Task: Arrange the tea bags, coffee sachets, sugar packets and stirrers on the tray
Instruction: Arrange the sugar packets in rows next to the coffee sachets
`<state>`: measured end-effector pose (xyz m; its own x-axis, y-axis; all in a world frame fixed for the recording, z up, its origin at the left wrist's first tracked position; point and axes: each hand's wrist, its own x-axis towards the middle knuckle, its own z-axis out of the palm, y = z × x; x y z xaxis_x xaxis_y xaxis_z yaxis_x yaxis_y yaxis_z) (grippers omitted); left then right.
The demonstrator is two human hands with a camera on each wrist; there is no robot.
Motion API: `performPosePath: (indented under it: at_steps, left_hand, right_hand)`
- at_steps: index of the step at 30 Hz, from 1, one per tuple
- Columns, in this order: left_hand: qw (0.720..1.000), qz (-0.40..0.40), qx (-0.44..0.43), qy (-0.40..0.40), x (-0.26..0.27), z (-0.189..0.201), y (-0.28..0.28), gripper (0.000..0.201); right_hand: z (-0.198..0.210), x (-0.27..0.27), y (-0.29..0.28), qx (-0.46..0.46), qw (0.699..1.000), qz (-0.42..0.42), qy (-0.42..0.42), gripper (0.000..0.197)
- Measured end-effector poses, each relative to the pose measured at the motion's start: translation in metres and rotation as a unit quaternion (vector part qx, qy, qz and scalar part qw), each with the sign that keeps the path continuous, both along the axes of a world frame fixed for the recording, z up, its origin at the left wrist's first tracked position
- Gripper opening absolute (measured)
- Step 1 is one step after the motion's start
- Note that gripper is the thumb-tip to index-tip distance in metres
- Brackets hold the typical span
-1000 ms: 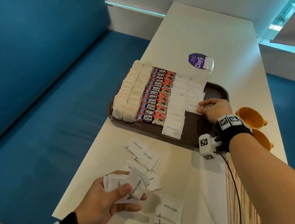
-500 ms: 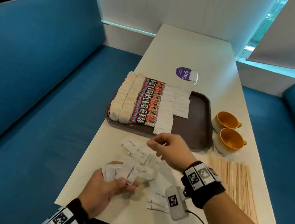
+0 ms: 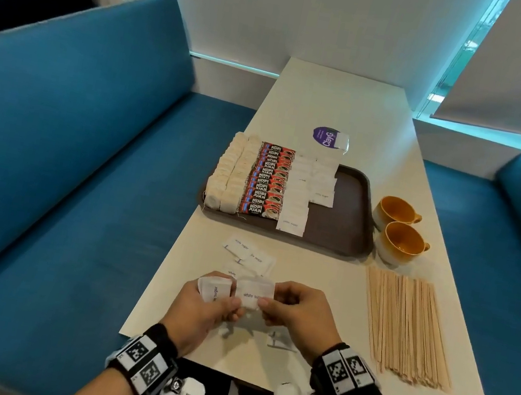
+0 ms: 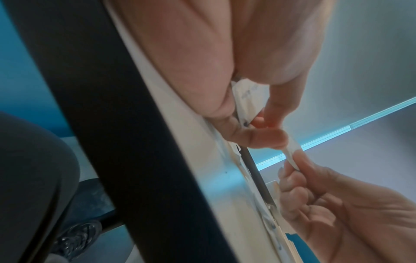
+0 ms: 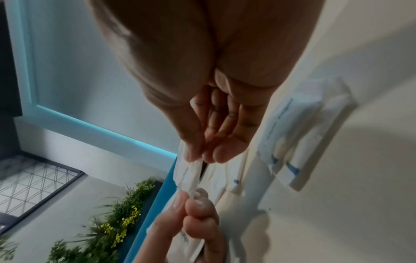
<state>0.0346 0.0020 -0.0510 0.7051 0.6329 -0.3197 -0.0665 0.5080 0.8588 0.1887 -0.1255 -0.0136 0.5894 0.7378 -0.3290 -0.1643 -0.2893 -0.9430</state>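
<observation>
White sugar packet (image 3: pixel 251 295) pinched between right hand (image 3: pixel 296 311) and left hand (image 3: pixel 210 307) above counter (image 3: pixel 331 300), peeled from left's held stack (image 3: pixel 213 288), presumably for tray (image 3: pixel 347 212).

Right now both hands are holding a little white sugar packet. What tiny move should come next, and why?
Probably the right hand should pull the white paper sugar packet free from the bunch that the left hand grips. Both hands pinch that packet, and the second sugar row on the brown plastic tray stops halfway, so that gap looks like where it goes.
</observation>
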Motion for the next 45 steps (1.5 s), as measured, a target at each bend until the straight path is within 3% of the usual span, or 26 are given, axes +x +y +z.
performPosePath:
  at_steps: [4,9,13,18,23,27,31,34,39,45]
  left_hand:
    - [1.000,0.003,0.002,0.010,0.002,0.003,-0.001,0.018]
    - [1.000,-0.003,-0.012,-0.001,0.001,0.004,-0.001,0.021]
    - [0.998,-0.015,-0.045,-0.035,0.002,0.008,-0.002,0.039]
    - [0.994,-0.047,-0.050,-0.083,-0.002,0.004,-0.002,0.039]
    - [0.996,-0.019,-0.049,-0.065,-0.001,0.000,-0.002,0.040]
    - [0.996,0.004,-0.072,-0.056,0.001,0.003,-0.002,0.033]
    - [0.997,0.010,-0.056,-0.044,0.001,0.004,-0.001,0.028]
    - [0.998,-0.004,-0.047,-0.041,0.000,0.004,0.000,0.026]
    - [1.000,-0.025,0.004,-0.011,-0.001,-0.004,0.001,0.030]
    - [0.999,-0.002,-0.039,-0.038,0.002,0.002,0.000,0.038]
  right_hand:
    - [0.006,0.003,-0.004,0.004,0.999,-0.043,0.004,0.016]
    - [0.010,0.009,0.000,0.003,0.991,-0.103,-0.082,0.011]
    - [0.009,-0.015,0.011,0.009,0.994,-0.032,-0.104,0.010]
    - [0.006,-0.034,0.017,-0.022,0.985,0.103,-0.137,0.020]
    - [0.010,-0.025,0.016,-0.005,0.991,0.051,-0.127,0.021]
    - [0.011,-0.013,0.008,-0.023,0.977,0.037,-0.206,0.031]
    - [0.016,-0.014,0.007,0.027,0.993,0.089,-0.075,0.033]
    - [0.011,-0.011,0.008,0.015,0.993,0.057,-0.098,0.032]
    - [0.007,-0.006,0.005,0.021,0.997,0.018,-0.065,0.029]
    - [0.005,0.001,0.003,0.028,1.000,0.005,-0.005,0.026]
